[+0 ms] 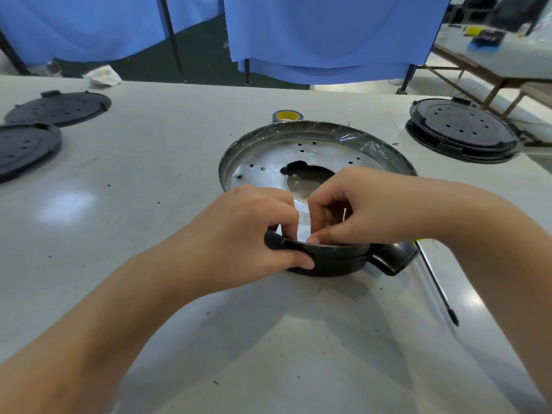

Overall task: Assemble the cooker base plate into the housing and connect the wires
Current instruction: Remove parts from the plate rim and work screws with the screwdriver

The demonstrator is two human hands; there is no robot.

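Observation:
The cooker housing (334,258) lies on the table in front of me, black at its near rim, with plastic film over its far rim. A silver perforated base plate (263,165) with a central opening sits inside it. My left hand (254,231) grips the near rim, thumb on the outer wall and fingers curled inside. My right hand (358,207) reaches into the housing beside it, fingers curled and pinching a thin white wire (344,215). What the fingertips touch inside is hidden.
A screwdriver (437,282) lies on the table at my right. A roll of tape (287,115) stands behind the housing. Black round base plates lie at far left (58,108) and stacked at far right (463,128). Blue cloth hangs beyond the table.

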